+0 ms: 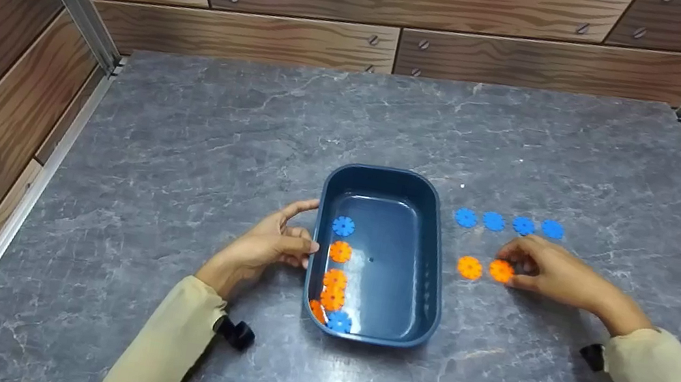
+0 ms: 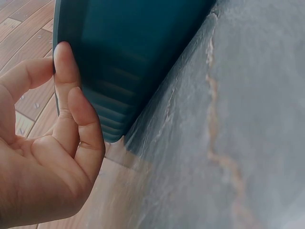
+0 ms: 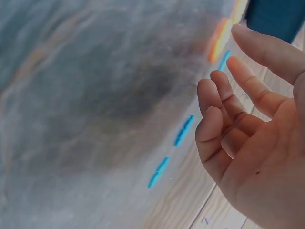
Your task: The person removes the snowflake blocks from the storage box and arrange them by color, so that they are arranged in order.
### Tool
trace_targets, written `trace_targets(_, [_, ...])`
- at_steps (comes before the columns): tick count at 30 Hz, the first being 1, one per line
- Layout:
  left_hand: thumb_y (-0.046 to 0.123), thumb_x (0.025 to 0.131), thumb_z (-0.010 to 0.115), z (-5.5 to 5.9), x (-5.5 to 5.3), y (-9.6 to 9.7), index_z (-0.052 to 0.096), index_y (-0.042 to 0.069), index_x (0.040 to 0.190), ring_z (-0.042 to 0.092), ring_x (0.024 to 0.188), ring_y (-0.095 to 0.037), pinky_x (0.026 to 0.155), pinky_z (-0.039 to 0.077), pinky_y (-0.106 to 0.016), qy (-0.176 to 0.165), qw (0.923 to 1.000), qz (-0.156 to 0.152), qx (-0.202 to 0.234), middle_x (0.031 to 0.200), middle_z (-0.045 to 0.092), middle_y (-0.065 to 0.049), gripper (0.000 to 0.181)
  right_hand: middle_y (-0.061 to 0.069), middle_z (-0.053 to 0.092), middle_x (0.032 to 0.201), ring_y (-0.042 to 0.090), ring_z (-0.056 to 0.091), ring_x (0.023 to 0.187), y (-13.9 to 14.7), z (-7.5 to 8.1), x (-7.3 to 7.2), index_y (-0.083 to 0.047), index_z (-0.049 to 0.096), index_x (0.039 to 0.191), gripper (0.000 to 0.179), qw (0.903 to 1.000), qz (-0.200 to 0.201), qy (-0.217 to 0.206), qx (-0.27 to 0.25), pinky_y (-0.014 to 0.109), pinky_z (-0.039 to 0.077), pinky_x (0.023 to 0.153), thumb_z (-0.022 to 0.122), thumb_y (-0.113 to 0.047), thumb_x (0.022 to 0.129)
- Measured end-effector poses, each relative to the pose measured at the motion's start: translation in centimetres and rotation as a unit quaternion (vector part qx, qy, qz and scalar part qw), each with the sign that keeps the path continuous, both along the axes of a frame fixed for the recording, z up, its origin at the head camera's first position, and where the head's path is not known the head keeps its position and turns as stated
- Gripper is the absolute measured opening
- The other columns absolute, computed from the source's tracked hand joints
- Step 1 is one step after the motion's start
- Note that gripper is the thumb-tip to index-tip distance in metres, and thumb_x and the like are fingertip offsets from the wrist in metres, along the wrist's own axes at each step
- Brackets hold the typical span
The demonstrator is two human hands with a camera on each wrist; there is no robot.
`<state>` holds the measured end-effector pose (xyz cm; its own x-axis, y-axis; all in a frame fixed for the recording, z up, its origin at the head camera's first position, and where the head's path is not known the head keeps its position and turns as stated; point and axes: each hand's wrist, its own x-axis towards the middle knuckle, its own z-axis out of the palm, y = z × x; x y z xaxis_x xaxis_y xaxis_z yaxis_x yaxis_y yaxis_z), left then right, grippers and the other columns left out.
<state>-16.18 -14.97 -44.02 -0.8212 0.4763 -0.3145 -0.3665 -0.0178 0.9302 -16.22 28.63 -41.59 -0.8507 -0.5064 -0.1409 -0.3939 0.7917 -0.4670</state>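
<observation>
A dark blue plastic tub (image 1: 371, 258) stands in the middle of the table. My left hand (image 1: 274, 239) holds its left side, thumb at the rim and other fingers bent by the outer wall (image 2: 119, 52). Inside, along the left side, lie several orange and blue notched discs, among them a blue disc (image 1: 343, 226). To the right of the tub, my right hand (image 1: 545, 270) pinches an orange notched disc (image 1: 501, 270) between thumb and forefinger, low over the table. Beside it lies another orange disc (image 1: 469, 268). Behind these is a row of several blue discs (image 1: 494, 221).
The grey marbled table (image 1: 242, 119) reaches to wood-patterned walls (image 1: 289, 44) at the back and sides. Metal posts (image 1: 90, 11) rise at its far corners. A dark strap piece (image 1: 237, 333) sits at the left sleeve.
</observation>
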Motion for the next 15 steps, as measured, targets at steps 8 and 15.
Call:
trace_targets(8, [-0.001,0.085,0.063,0.1,0.0,0.1,0.024,0.017,0.152,0.060,0.056,-0.012,0.060,0.052,-0.025,0.002,1.0000,0.000,-0.006,0.068,0.062,0.003,0.079,0.012,0.059,0.112,0.019,0.055,0.092,-0.6,1.4,0.6,-0.003,0.057,0.121,0.035,0.9994,-0.012,-0.010,-0.030,0.029,0.048,0.073,0.068,-0.010,0.088])
trace_targets(15, [-0.001,0.084,0.063,0.1,0.1,0.0,0.024,0.017,0.152,0.060,0.057,-0.013,0.061,0.052,-0.025,0.002,1.0000,0.001,-0.003,0.067,0.062,0.003,0.080,0.012,0.061,0.117,0.015,0.055,0.092,-1.7,1.9,1.1,-0.005,0.057,0.122,0.035,0.9961,-0.023,-0.007,-0.085,0.022,0.046,0.071,0.067,-0.013,0.089])
